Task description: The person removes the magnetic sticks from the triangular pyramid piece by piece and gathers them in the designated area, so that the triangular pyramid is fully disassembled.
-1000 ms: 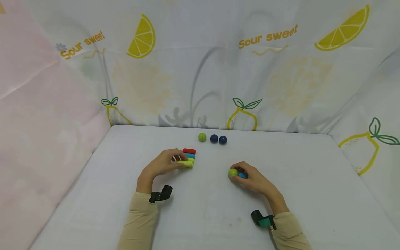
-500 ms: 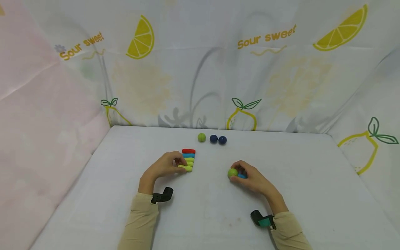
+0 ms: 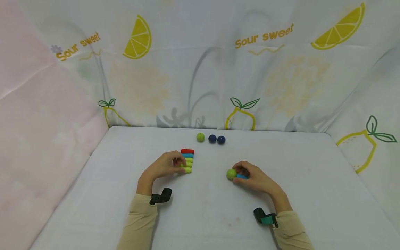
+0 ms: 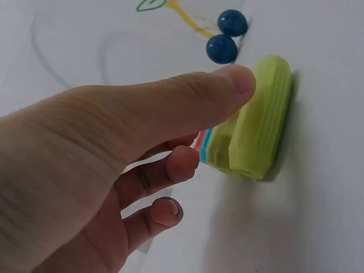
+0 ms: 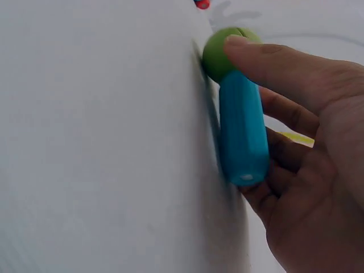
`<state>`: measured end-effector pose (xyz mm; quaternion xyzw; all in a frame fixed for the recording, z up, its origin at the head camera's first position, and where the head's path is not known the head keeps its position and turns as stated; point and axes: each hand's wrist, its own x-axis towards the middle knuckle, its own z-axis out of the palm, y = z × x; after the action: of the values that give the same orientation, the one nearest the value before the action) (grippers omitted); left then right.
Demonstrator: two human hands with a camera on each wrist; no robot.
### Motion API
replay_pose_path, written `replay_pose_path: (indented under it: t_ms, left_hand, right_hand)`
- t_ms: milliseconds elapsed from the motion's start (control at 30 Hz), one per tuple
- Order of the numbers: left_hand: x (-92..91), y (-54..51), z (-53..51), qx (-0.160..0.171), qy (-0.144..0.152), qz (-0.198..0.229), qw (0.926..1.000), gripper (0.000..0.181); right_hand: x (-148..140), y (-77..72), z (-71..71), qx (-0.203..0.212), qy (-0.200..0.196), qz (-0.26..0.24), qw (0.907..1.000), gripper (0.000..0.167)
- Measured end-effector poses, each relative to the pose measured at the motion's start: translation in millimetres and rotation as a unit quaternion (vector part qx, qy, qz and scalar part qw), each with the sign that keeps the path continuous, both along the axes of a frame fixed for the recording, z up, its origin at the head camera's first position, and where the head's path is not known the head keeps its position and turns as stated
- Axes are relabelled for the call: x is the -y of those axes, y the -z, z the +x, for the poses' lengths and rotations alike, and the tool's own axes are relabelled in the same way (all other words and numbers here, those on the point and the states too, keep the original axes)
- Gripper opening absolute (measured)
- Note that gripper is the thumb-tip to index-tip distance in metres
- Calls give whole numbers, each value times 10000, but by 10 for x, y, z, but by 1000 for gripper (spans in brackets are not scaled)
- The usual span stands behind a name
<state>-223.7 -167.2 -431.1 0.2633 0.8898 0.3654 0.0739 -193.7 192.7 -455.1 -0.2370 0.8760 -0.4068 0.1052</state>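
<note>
My left hand (image 3: 165, 164) is at the near end of a row of short sticks. Its thumb lies against the nearest lime green stick (image 4: 263, 122), with the index fingertip behind, mostly hidden in the left wrist view. Beyond that stick lie further lime green sticks (image 3: 189, 160), a blue stick (image 3: 188, 156) and a red stick (image 3: 187, 151). On the right, my right hand (image 3: 254, 177) holds a blue stick (image 5: 243, 131) whose end meets a green ball (image 5: 219, 57). The thumb presses on the ball; the other fingers curl behind. Whether ball and stick are joined, I cannot tell.
Towards the table's back edge stand a green ball (image 3: 200, 137) and two dark blue balls (image 3: 212, 139), the blue ones side by side. The white table (image 3: 200, 215) meets a lemon-print cloth (image 3: 181, 76) behind it.
The nearest lime green stick has come towards me, to the near end of the row, with the left thumb following it. The right hand, ball and blue stick stay nearly in place.
</note>
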Motion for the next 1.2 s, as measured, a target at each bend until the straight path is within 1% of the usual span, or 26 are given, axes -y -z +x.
replay_pose_path:
  t_ms: [67,133,200,267,367,433,500,567,667,800,867,900,967,1000,1100,1133,1200]
  left_hand:
    - [-49,-27,2,-198,80,88,9997,19]
    - [-148,-47,4,-401,210,143,9989,18]
    - [-304,-54,13,-550,390,101,9977,18]
    - [-514,-41,31,-568,574,-12,9967,21]
    - [-846,17,71,-494,862,-323,9945,29]
    - [-1044,71,97,-459,992,-486,9928,34]
    - [-1212,123,121,-503,1088,-555,9912,39]
    - [-1327,171,143,-565,1124,-560,9905,42]
    - [-1422,224,165,-659,1040,-485,9912,40]
    - [-1457,261,158,-894,907,-337,9913,31]
    - [-1467,277,144,-1029,876,-223,9906,28]
    - [-1475,284,136,-1099,790,-153,9907,27]
    - [-1482,284,112,-1197,522,83,9914,27]
    - [-1484,279,97,-1245,345,199,9914,28]
    - [-1491,231,33,-1376,-163,420,9895,30]
    - [-1492,204,6,-1415,-235,457,9886,30]
    - [-1506,161,-56,-1492,-277,346,9878,30]
  right_hand:
    - [-35,-19,3,40,52,77,9999,35]
    - [-64,-35,6,69,88,131,9999,30]
    - [-80,-38,5,57,71,122,9999,25]
    - [-92,-36,6,16,29,102,9999,22]
    - [-87,-25,2,-45,-9,53,10000,20]
    - [-79,-18,2,-88,6,45,10000,19]
    - [-76,-12,3,-153,16,31,9999,17]
    - [-73,-2,4,-250,-17,-19,9997,15]
    - [-67,21,6,-460,-71,-80,9989,13]
    - [-45,46,15,-740,-26,-89,9972,10]
    - [-30,42,20,-766,7,-43,9970,9]
    - [-26,36,20,-693,33,26,9976,9]
    - [-22,28,20,-592,-10,121,9982,10]
    - [-20,21,20,-469,-12,168,9988,10]
    - [-20,10,21,-329,-73,203,9992,11]
    - [-17,11,20,-356,-84,180,9992,11]
    - [-9,12,14,-370,-55,162,9992,11]
